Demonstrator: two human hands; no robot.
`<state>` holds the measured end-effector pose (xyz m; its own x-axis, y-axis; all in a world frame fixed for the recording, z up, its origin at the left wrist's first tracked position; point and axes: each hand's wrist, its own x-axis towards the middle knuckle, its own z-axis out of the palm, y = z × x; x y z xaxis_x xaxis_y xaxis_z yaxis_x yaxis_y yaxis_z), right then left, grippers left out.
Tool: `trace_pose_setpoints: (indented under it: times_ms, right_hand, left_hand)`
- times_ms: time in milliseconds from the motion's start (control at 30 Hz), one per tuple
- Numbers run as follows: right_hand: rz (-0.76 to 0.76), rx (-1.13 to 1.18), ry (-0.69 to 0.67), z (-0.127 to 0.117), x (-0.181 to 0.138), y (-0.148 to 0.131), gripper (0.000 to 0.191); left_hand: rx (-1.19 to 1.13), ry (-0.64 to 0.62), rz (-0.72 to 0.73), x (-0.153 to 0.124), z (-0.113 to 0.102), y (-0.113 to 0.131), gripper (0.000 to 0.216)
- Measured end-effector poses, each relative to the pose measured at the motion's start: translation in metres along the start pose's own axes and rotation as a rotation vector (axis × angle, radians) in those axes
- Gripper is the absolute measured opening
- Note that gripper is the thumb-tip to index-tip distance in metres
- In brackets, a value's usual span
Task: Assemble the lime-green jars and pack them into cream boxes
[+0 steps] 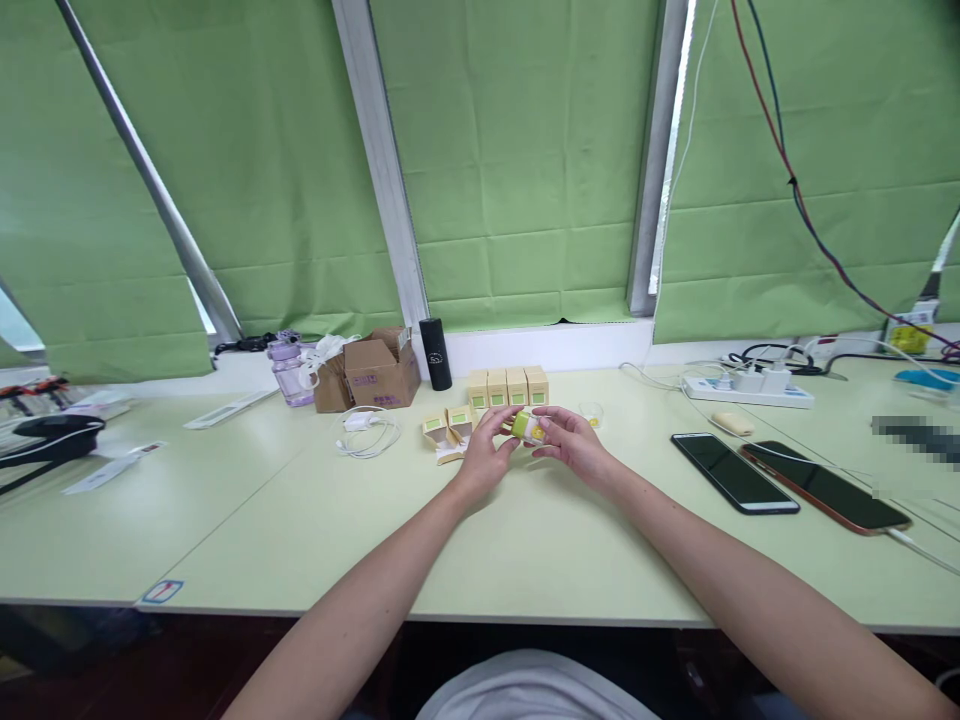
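My left hand (487,450) and my right hand (571,443) meet above the table, both closed on one small item (528,428). It is lime green at the left end, whitish and yellow toward the right, and looks partly clear; its exact kind is too small to make out. Just behind it stands a row of several small kraft boxes (507,385) with green labels. To the left of my left hand are two opened kraft boxes (448,427) with their flaps out. A clear round container (592,413) with something yellow sits beyond my right hand.
Two phones lie at right, a black one (731,473) and one in a brown case (829,487). Behind them is a white power strip (750,390) with cables. At left are a white charger cable (369,432), cardboard box (380,370), black cylinder (435,354) and purple bottle (291,374).
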<state>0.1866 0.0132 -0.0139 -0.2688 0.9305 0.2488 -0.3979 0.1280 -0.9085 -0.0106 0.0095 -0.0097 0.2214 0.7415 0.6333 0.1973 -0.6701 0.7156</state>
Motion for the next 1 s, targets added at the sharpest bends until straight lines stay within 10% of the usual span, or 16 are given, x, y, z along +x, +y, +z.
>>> trace_pose_setpoints:
  times_ms: [1000]
  right_hand:
    - [0.018, 0.039, -0.059, 0.0053, -0.0016, 0.0068, 0.053]
  left_hand:
    - [-0.129, 0.07, -0.018, 0.002, -0.0023, -0.0006, 0.041]
